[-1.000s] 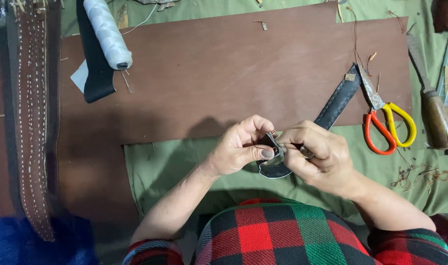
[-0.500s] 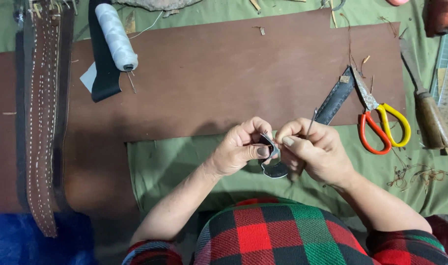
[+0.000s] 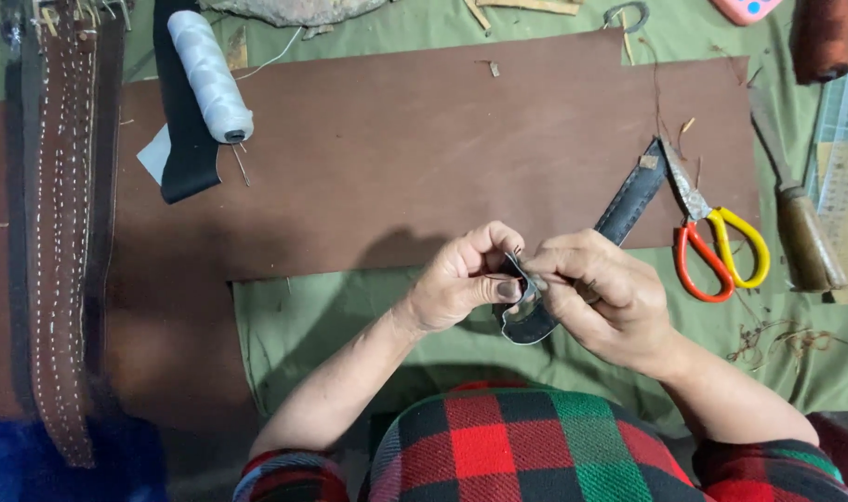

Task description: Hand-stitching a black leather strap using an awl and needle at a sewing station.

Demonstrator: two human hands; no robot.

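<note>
A big brown leather sheet (image 3: 424, 149) lies flat over a green cloth (image 3: 350, 325) and covers most of the work table. At the left edge, long brown leather straps (image 3: 57, 242) with rows of white stitches run from top to bottom. A black strip (image 3: 184, 130) lies near the top left, and a spool of white thread (image 3: 210, 76) rests on it, tilted.

In the middle, close to the person's red, green and black checked clothes (image 3: 536, 451), the two hands meet over the green cloth. They hold a dark leather strap (image 3: 629, 200) by its rounded end. The rest of the strap slants up to the right across the brown sheet. The left hand (image 3: 461, 279) pinches the strap end between thumb and fingers. The right hand (image 3: 601, 293) is closed tight on the same end, just beside the left hand, and their fingertips touch. Something thin sticks out between the fingers, but it is too small to tell what it is.

To the right of the strap lie scissors (image 3: 712, 237) with one red and one yellow handle, blades pointing up. Farther right is a knife with a wooden handle (image 3: 801, 232). A dark red spool (image 3: 824, 37) sits in the top right corner.
</note>
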